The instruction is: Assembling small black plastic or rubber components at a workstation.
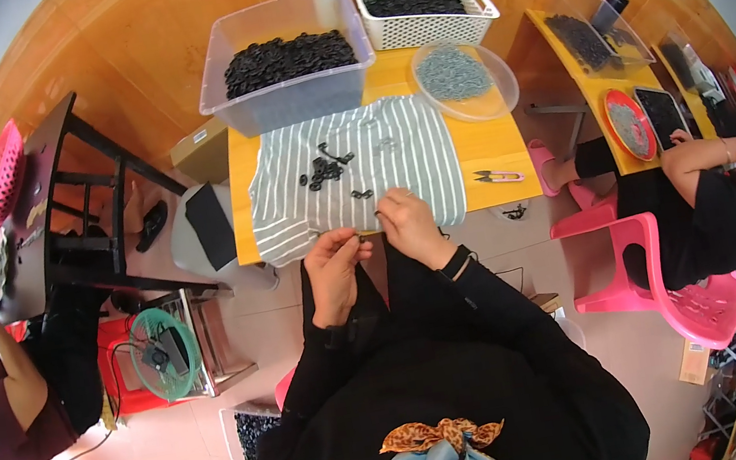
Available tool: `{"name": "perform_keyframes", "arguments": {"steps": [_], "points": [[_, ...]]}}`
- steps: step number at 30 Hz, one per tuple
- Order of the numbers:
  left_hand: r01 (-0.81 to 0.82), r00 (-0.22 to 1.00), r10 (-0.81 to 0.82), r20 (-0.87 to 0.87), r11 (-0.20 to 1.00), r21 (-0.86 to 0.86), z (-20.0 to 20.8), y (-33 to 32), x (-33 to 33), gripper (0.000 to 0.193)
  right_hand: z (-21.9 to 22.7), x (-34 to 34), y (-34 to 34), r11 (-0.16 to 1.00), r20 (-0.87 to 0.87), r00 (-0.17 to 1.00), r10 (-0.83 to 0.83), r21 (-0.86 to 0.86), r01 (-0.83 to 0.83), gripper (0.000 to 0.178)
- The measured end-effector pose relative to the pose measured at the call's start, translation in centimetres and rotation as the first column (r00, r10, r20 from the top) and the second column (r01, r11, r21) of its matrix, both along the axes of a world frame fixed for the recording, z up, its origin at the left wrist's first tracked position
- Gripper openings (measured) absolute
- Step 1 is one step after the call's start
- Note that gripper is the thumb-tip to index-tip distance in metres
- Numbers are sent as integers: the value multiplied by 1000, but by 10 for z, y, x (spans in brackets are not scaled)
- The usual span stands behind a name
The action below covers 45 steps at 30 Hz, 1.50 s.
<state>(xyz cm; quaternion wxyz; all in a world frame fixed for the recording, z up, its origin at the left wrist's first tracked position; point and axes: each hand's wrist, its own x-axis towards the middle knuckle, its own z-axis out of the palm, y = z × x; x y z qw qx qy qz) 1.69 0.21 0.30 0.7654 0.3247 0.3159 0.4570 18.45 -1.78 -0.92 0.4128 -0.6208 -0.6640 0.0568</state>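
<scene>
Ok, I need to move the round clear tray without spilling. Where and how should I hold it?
Grip the round clear tray by its rim, left and right, probably best from the near side: the white basket stands close behind. It looks shallow and holds loose gray pieces, so keep it level.

My left hand, right hand curl close together at near edge of striped cloth, contents unclear. Black pieces lie ahead; snips at right.
</scene>
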Motion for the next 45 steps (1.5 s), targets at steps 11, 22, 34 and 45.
{"name": "perform_keyframes", "arguments": {"steps": [11,22,34,45], "points": [[22,997,-13,-76,993,114,10,-6,23,25,21,-2,-21,981,-959,260,-114,-151,-125,8],[-17,996,29,-82,989,144,11,-8,25,23,31,-19,-25,997,-935,354,-8,-37,-74,9],[-16,996,28,-84,990,138,15,-10,24,22,35,-19,-25,997,-869,493,25,-12,-71,6],[-22,995,36,-94,989,143,17,-11,24,22,33,-18,-22,998,-816,576,43,5,-68,3]]}}
